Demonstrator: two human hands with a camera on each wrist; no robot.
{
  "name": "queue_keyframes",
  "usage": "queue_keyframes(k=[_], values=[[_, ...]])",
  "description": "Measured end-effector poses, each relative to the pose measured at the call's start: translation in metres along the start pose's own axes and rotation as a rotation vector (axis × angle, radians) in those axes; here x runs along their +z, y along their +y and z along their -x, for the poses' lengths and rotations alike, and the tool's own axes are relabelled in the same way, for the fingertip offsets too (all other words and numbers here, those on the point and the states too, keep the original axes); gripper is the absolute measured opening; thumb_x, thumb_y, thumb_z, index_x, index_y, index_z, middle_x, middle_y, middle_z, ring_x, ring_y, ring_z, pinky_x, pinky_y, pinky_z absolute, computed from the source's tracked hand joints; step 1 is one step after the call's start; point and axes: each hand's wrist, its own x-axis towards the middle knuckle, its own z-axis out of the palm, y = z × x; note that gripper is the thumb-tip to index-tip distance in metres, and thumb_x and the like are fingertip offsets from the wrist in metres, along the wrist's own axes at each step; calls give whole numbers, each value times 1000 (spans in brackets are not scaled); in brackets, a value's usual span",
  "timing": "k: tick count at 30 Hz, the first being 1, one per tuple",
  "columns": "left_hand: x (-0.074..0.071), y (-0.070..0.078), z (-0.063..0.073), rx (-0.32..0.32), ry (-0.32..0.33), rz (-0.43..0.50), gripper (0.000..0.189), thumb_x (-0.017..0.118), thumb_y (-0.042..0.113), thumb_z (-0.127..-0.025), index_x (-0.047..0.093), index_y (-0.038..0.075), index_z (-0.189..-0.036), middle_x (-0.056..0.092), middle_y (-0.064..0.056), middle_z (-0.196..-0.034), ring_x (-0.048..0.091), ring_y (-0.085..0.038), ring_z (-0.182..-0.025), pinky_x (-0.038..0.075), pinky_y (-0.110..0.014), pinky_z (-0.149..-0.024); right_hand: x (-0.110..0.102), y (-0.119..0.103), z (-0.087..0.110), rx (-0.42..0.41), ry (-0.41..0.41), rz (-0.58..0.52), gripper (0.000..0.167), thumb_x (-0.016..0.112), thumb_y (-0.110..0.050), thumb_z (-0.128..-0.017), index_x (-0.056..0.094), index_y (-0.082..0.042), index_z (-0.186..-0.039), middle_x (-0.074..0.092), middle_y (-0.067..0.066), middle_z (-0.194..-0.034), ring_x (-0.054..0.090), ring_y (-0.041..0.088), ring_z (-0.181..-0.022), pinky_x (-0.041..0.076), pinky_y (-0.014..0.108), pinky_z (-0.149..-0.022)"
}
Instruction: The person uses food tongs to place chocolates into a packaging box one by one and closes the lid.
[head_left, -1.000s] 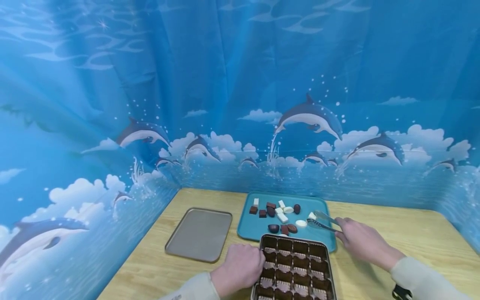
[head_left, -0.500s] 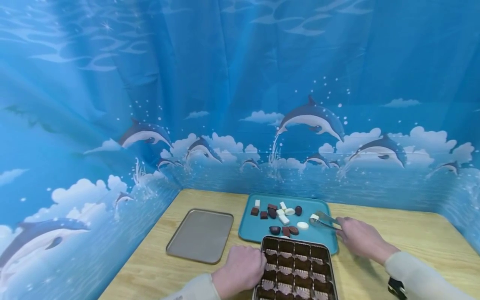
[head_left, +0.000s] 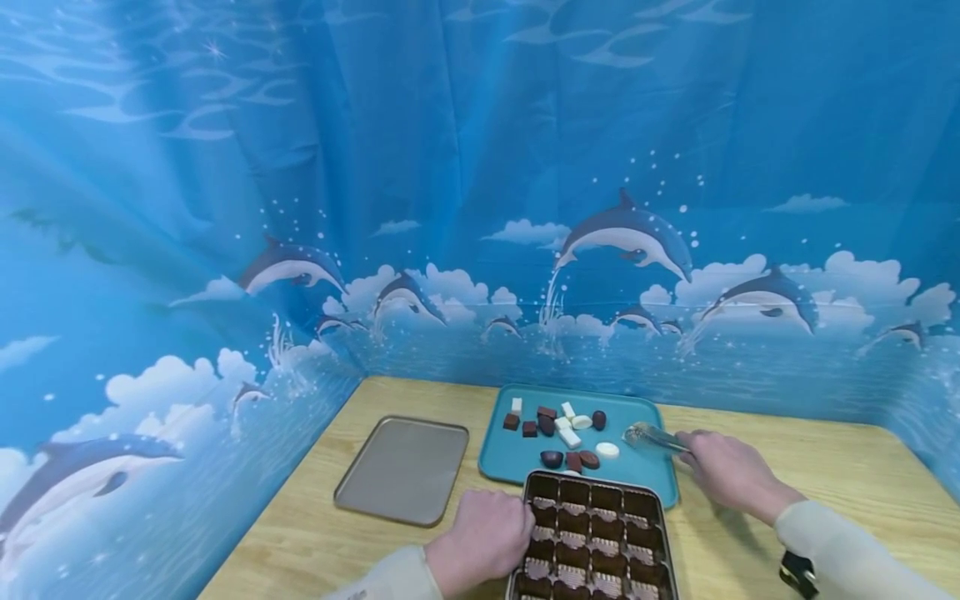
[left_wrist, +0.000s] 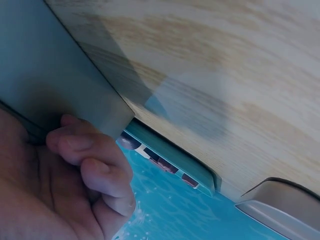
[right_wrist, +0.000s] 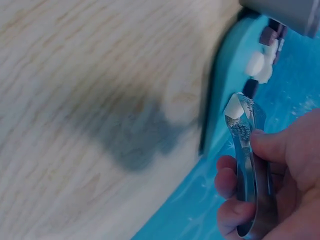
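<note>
My right hand (head_left: 735, 471) grips metal tongs (head_left: 663, 438) over the right part of the teal tray (head_left: 637, 487). In the right wrist view, a white chocolate (right_wrist: 234, 107) sits between the tips of the tongs; in the head view the tips cover it. My left hand (head_left: 483, 533) holds the left side of a box (head_left: 592, 533) with a brown compartment insert, its fingers curled at the rim. From the left wrist, that hand (left_wrist: 90, 175) shows bent fingers against the box's smooth grey side (left_wrist: 65, 65). The visible compartments contain no chocolates.
Several dark and white chocolates, such as a white oval (head_left: 607, 450) and a dark one (head_left: 551, 458), lie on the teal tray. The box overlaps the tray's front edge in the head view. A grey-brown tray (head_left: 405, 471) lies on the wooden table (head_left: 300, 533) at left. A dolphin-print curtain (head_left: 450, 208) stands behind.
The tongs have turned in my right hand and their arms look closer together, so the white chocolate at their tips is hidden from above. My left hand and the box stay put.
</note>
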Motion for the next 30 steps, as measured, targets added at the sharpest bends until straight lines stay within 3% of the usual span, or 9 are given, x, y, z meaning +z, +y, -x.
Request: queue_keyframes(k=[10,16,23,27,30], values=[[1,-1,0,-17,-1,56,47,40,35,-105,45,19,-61,45,3,-54,49,-18,-47,36,-35,-41,-29,-10,19,7,-17,-13,6,63,-12,-96,65,-11,-102,60,-6,-76,44,8,-57,38,27,-50],[2,-3,-1,-25,9,72,48,40,35,-105,47,19,-60,46,3,-54,50,-19,-48,35,-35,-41,-44,-26,42,-7,13,-4,21,64,-15,-96,68,-10,-116,62,-11,-80,38,2,-53,34,24,-49],[2,-2,-1,-30,1,64,47,42,37,-104,52,17,-62,53,0,-57,56,-21,-51,37,-37,-42,-54,-40,70,-5,-8,23,32,69,-18,-94,69,-9,-124,72,-6,-101,51,-3,-68,38,25,-56],[2,-3,-1,-35,-5,71,48,42,37,-104,54,16,-63,54,-1,-57,57,-21,-52,38,-38,-42,-52,-44,81,-1,-66,19,31,70,-20,-93,69,-14,-124,73,-6,-105,67,9,-80,53,34,-64],[2,-2,-1,-48,-2,84,48,42,36,-105,54,16,-62,53,-2,-57,57,-22,-52,38,-37,-43,-49,-44,84,10,-112,7,33,70,-21,-93,69,-15,-125,73,-3,-109,73,22,-92,57,41,-73]])
